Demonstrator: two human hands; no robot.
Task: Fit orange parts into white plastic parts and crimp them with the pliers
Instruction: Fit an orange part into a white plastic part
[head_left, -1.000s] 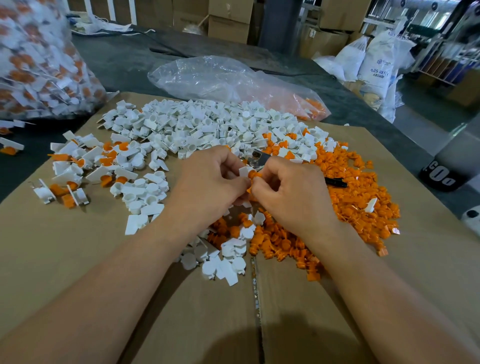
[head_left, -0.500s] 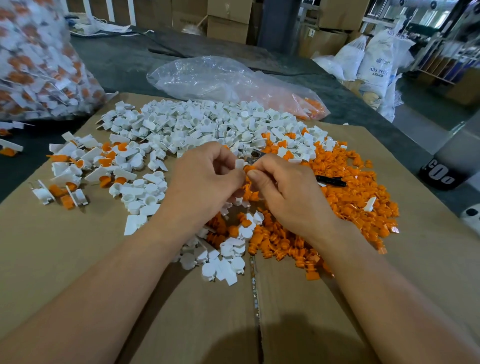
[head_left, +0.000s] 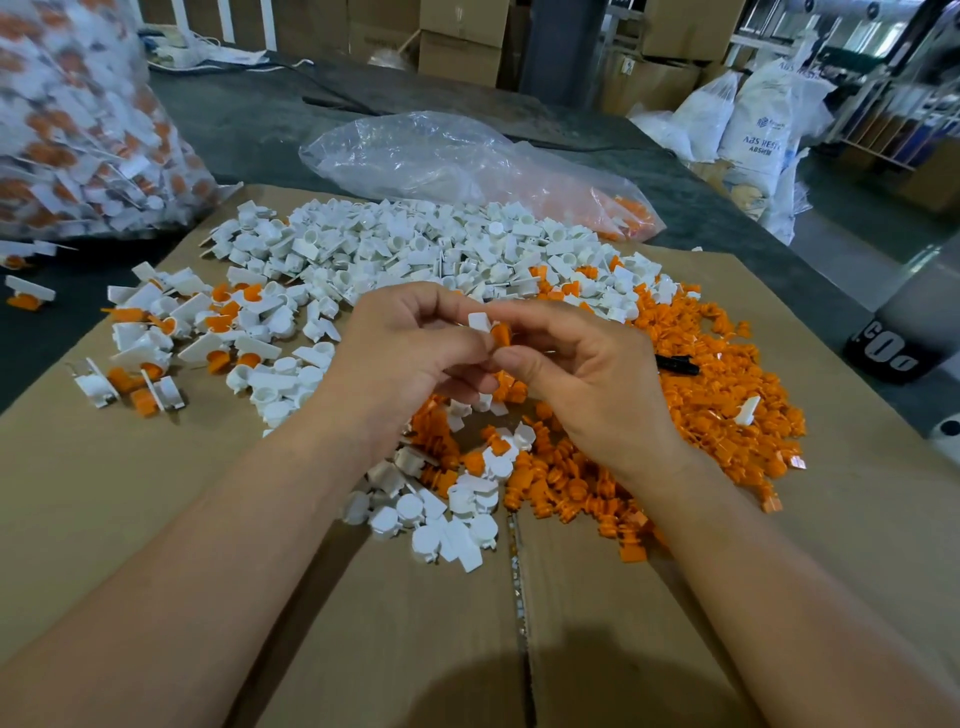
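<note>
bare cardboard near, part piles beyond

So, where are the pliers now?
Head view: the pliers lie on the orange pile, right of centre; only their black handle shows, just beyond the right hand, which hides the rest.

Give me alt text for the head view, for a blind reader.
The left hand pinches a white part, the right hand an orange part, held together above cardboard. A white pile lies behind them, an orange pile to the right.

Left hand and right hand have lifted slightly, the orange part now seemingly seated in the white part.
</note>
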